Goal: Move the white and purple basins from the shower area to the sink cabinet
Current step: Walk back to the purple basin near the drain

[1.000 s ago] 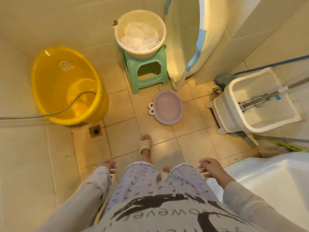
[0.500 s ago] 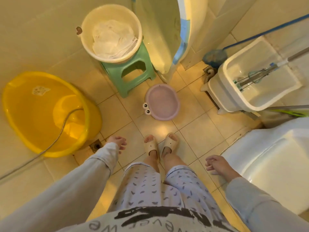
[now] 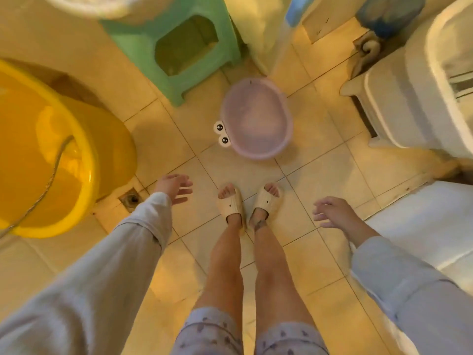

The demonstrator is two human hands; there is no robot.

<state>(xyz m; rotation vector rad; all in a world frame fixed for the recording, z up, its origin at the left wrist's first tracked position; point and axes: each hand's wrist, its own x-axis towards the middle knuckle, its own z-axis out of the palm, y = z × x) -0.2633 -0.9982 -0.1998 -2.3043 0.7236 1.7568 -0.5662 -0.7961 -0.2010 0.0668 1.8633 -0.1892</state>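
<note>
From the head camera, the purple basin [image 3: 256, 118] sits upright on the tiled floor [image 3: 320, 160], its two cartoon eyes on the left rim, just ahead of the person's slippered feet [image 3: 249, 203] and just beside the green stool [image 3: 176, 44]; a pale rim at the top edge above the stool is too cropped and blurred to name. The left hand [image 3: 172, 187] and the right hand [image 3: 332, 212] hang on either side of the legs with fingers spread loose, grasping nothing, both well short of the basin. A yellow tub [image 3: 48, 149] with a hose [image 3: 48, 180] in it stands to the left, and a white mop bucket [image 3: 409, 93] to the right.
</note>
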